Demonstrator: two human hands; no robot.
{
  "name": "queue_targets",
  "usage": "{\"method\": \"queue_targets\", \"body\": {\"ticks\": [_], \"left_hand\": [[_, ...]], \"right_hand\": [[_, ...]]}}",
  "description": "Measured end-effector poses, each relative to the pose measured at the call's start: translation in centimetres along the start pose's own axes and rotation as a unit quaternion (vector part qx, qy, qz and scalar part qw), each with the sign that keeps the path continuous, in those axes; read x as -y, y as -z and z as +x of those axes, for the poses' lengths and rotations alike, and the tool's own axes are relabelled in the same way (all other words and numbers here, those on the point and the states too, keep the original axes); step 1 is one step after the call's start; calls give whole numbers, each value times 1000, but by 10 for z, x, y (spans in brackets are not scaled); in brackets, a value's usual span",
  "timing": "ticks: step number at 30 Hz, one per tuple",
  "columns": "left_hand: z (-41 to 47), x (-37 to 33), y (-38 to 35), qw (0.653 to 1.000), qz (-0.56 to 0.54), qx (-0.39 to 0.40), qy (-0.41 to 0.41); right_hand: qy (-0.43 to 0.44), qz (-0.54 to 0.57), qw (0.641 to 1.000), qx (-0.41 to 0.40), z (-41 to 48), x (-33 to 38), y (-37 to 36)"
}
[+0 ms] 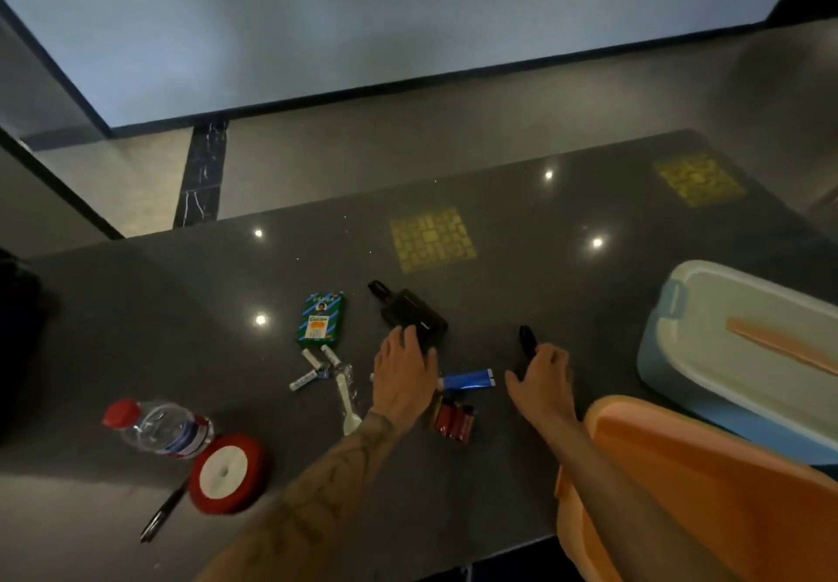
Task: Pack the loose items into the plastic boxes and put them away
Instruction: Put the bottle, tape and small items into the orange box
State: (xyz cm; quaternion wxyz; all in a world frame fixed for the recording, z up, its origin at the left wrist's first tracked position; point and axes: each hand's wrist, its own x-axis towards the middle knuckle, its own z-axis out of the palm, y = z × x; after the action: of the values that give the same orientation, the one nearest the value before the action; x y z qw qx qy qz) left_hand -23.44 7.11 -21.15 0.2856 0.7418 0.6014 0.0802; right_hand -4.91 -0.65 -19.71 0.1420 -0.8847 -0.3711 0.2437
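We're looking down on a dark grey polished stone countertop (521,219), running left to right. 4 bright pinpoint light reflections (597,242) sparkle on it, and 2 yellow patterned square patches (433,239) glow towards its far edge. Beyond it, a beige tiled floor (408,151), cut on the left by a black white-veined marble strip (202,173). Far back, a thin black skirting line (453,74) runs under a pale bluish-white wall (362,15).
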Motion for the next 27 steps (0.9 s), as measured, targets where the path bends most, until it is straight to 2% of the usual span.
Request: {"method": "queue_targets", "body": {"ticks": [6, 10, 20, 23, 27], "left_hand": [[41, -7, -4, 997, -31, -29, 68], [54, -5, -11, 996, -33, -36, 78], [90, -17, -20, 994, -22, -39, 96], [97, -20, -22, 997, 1, -21, 81], [93, -12, -19, 997, 19, -7, 72]], "right_hand": [[-70, -56, 995, 47, 20, -7, -14], [-69, -98, 992, 36, 27, -6, -15], [-36, -9, 998, -49, 35, -5, -27], [-65, -29, 996, -44, 34, -5, -31], [-60, -18, 997, -44, 34, 0, -25]]}}
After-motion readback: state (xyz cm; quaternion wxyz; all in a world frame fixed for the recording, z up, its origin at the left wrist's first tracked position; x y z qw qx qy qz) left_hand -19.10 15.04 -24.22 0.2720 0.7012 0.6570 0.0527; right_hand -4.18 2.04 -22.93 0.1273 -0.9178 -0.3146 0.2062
